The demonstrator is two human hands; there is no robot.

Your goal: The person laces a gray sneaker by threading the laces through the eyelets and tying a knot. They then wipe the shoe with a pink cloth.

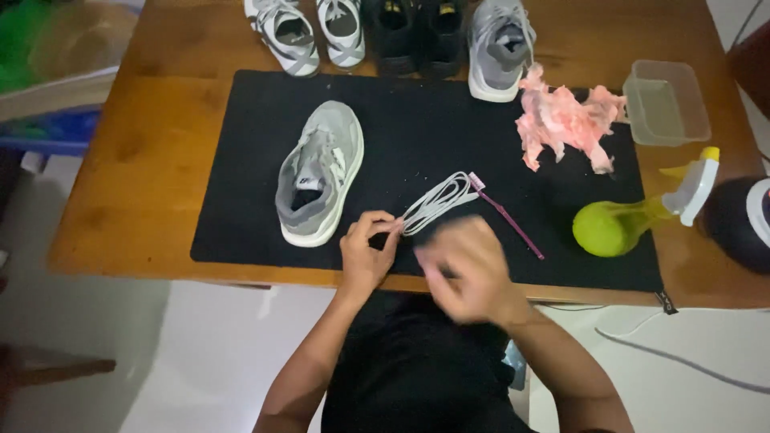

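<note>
My left hand (366, 252) pinches one end of a folded white shoelace (437, 200) that lies in loops on the black mat (241, 160). My right hand (465, 269) is blurred with motion just right of it, fingers curled near the lace's lower strands; whether it grips the lace is unclear. A grey sneaker (319, 172) with no lace lies on the mat to the left of my left hand. A purple toothbrush (507, 215) lies slanted on the mat just beyond my right hand.
Along the far edge of the wooden table (120, 176) stand a white sneaker pair (309, 32), black shoes (417, 32) and another grey sneaker (499, 48). A pink rag (565, 120), clear plastic tub (666, 103), green spray bottle (634, 220) and dark round object (742, 220) sit at right.
</note>
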